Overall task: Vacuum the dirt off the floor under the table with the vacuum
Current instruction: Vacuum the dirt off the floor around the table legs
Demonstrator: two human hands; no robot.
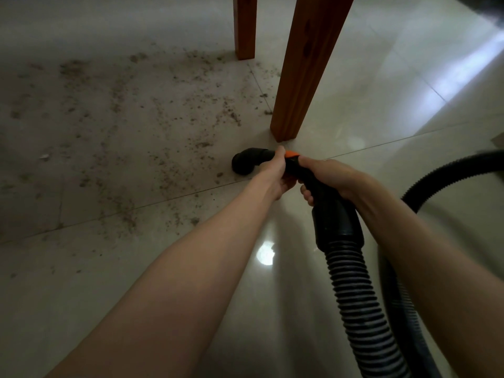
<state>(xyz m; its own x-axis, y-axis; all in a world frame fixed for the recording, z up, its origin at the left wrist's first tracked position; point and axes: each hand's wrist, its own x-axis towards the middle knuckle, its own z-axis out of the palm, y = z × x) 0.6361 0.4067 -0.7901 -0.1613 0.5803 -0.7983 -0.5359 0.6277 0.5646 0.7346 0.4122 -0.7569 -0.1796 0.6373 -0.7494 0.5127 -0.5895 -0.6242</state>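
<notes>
Brown dirt (131, 126) is scattered over the pale tiled floor at the left and centre. A black vacuum nozzle (245, 162) with a bent end hovers low over the floor, just in front of the near wooden table leg (305, 77). My left hand (276, 173) grips the nozzle tube just behind the bend, beside an orange slider (291, 153). My right hand (335, 178) holds the black handle further back. The ribbed black hose (357, 296) runs from the handle down to the lower right.
A second wooden table leg (245, 25) stands further back. The hose (447, 173) loops round at the right edge. A small white scrap (45, 156) lies at the far left. Bright light reflects off the tiles at the upper right.
</notes>
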